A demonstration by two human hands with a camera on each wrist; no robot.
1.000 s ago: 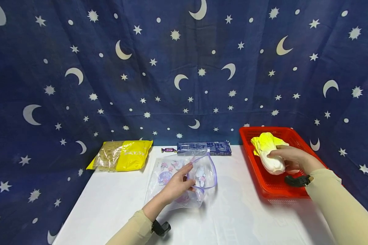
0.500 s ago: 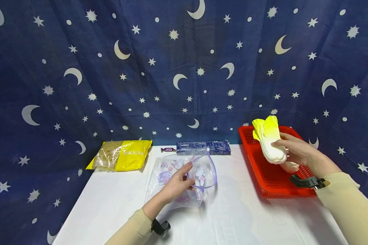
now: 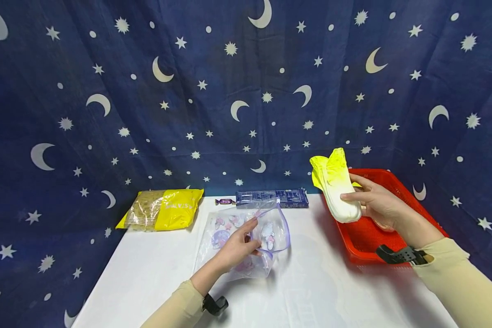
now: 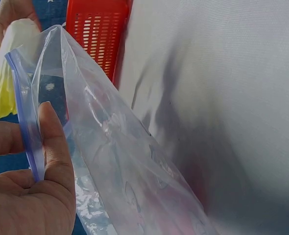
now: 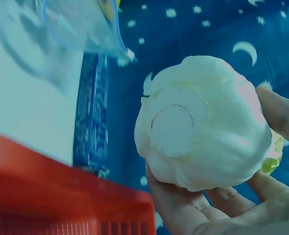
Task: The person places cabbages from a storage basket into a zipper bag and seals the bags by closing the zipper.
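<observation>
My left hand [image 3: 238,249] pinches the purple-edged mouth of a clear zip bag [image 3: 219,239] with printed cartoon figures. In the left wrist view, thumb and fingers hold the zip edge and the bag [image 4: 110,132] gapes open. My right hand [image 3: 379,207] grips a napa cabbage [image 3: 336,193] with a white base and yellow leaves. It is raised over the left side of the red basket [image 3: 346,241], leaves pointing up and left. The right wrist view shows the round base of the cabbage [image 5: 208,125], fingers wrapped around it and most of the leaves hidden behind.
Along the back of the white table [image 3: 147,282] lie a yellow pasta bag [image 3: 176,209], a small purple wrapped candy [image 3: 224,202] and a flat dark blue packet [image 3: 291,198]. A navy curtain [image 3: 213,114] with moons and stars hangs behind.
My right hand has lifted the cabbage out of the red basket and carried it left, its leaves turning more upright. My left hand keeps its place on the bag.
</observation>
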